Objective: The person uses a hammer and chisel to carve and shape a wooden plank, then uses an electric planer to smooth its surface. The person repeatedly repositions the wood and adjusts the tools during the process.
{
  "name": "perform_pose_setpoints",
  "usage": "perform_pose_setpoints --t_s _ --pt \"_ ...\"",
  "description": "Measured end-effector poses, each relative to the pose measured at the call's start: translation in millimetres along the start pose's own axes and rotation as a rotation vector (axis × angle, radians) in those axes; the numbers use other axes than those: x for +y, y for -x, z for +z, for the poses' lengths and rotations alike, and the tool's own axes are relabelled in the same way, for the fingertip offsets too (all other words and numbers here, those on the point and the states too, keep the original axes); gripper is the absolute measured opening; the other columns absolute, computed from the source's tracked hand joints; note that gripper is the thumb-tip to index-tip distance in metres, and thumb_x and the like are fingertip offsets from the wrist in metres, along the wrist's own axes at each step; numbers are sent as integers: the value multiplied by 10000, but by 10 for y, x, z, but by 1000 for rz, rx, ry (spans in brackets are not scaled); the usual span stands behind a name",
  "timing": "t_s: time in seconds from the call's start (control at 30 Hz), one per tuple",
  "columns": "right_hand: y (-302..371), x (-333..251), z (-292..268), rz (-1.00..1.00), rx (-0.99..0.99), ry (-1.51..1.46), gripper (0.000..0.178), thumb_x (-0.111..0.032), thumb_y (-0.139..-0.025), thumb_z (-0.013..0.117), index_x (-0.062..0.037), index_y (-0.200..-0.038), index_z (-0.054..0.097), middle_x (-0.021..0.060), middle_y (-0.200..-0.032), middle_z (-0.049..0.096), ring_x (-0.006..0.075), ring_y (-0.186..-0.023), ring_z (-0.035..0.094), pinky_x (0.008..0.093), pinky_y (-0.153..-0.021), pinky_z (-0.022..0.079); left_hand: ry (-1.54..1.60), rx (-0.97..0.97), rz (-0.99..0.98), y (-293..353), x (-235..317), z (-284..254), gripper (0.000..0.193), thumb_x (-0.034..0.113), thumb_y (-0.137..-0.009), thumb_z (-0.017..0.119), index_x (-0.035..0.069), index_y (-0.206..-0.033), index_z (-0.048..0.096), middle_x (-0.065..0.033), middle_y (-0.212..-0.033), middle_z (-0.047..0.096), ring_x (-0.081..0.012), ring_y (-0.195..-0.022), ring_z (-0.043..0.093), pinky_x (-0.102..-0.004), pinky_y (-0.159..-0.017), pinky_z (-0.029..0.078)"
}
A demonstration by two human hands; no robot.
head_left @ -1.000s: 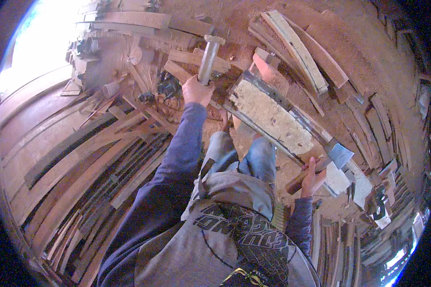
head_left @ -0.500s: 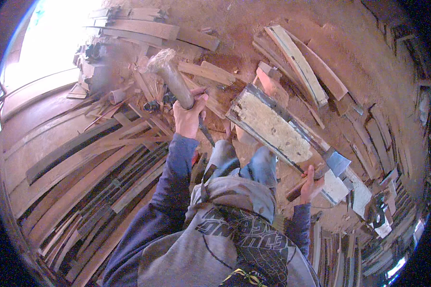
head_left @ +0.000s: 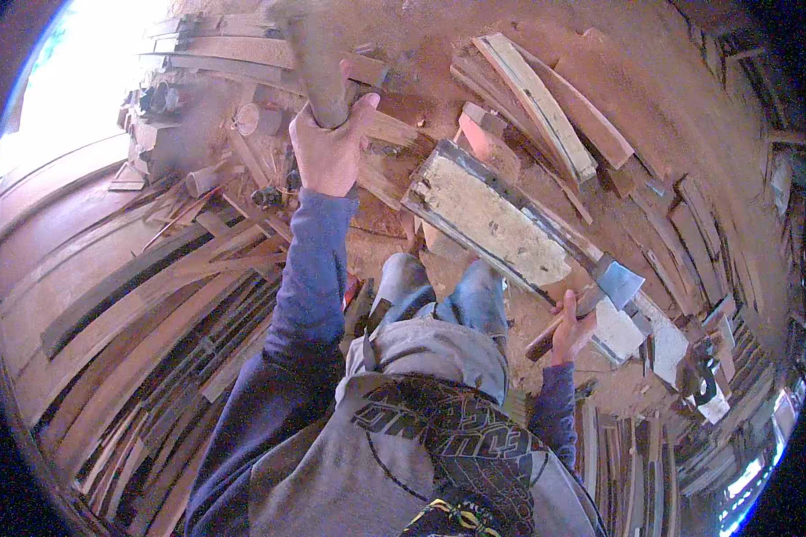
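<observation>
While left hand (head_left: pixel 330 148) raises mallet (head_left: pixel 312 55), right hand (head_left: pixel 571 327) steadies hatchet (head_left: pixel 591 295).

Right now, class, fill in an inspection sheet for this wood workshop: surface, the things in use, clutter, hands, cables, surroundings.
Surface: reddish dirt floor, dusty, strewn with wood.
Things in use: pale plank lying slantwise in front of the knees; small axe with its blade at the plank's near end; blurred wooden mallet raised high.
Clutter: loose boards beyond the plank, long curved strips stacked to the left, offcuts to the right.
Hands: left hand has a closed grip on the mallet handle; right hand grips the axe handle.
Cables: nothing seen.
Surroundings: bright opening at upper left.
</observation>
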State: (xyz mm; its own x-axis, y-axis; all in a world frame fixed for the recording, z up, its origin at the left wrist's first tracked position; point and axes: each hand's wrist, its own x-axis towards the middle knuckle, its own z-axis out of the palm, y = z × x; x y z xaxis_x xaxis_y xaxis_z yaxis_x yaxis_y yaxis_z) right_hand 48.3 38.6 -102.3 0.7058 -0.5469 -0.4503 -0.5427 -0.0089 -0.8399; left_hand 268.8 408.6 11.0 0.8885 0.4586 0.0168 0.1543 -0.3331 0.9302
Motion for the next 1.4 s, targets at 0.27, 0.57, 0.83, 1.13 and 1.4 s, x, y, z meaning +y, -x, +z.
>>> perform_pose_setpoints --t_s 0.27,0.57,0.83,1.13,1.4 --pt "-21 6 18 -3 17 -11 280 -166 -916 701 -19 -1137 612 24 -765 635 107 -632 581 280 -568 497 -587 -290 -193 401 -730 -44 494 389 -720 866 -32 -911 692 -193 -789 704 -305 -738 692 -402 -703 533" --pt "-28 224 -43 205 23 160 363 -253 -888 735 -19 -1151 649 97 -1072 696 232 -957 645 373 -843 525 -707 -479 -5 816 -1243 -7 415 407 -750 829 60 -965 749 -112 -852 750 -290 -742 709 -422 -699 555" --pt "118 284 -467 82 82 -236 169 -101 -893 709 -8 -990 607 30 -756 644 109 -599 605 308 -529 503 -686 -593 -142 766 -985 64 686 289 -797 809 -35 -1325 516 -123 -1157 678 -271 -1015 654 -402 -915 515" --pt "-397 283 -3044 -19 322 965 478 -380 -790 760 4 -1059 665 194 -868 700 353 -772 668 436 -699 525 -697 -525 108 758 -1147 72 309 257 -796 783 -8 -927 690 -137 -846 707 -264 -790 679 -401 -747 521" --pt "-1105 888 -3981 41 173 1041 589 -457 -829 717 -50 -1241 614 196 -978 702 356 -886 686 438 -790 518 -656 -489 -5 494 -1678 -158 348 282 -839 725 -20 -1008 688 -176 -899 724 -313 -813 701 -419 -769 529"
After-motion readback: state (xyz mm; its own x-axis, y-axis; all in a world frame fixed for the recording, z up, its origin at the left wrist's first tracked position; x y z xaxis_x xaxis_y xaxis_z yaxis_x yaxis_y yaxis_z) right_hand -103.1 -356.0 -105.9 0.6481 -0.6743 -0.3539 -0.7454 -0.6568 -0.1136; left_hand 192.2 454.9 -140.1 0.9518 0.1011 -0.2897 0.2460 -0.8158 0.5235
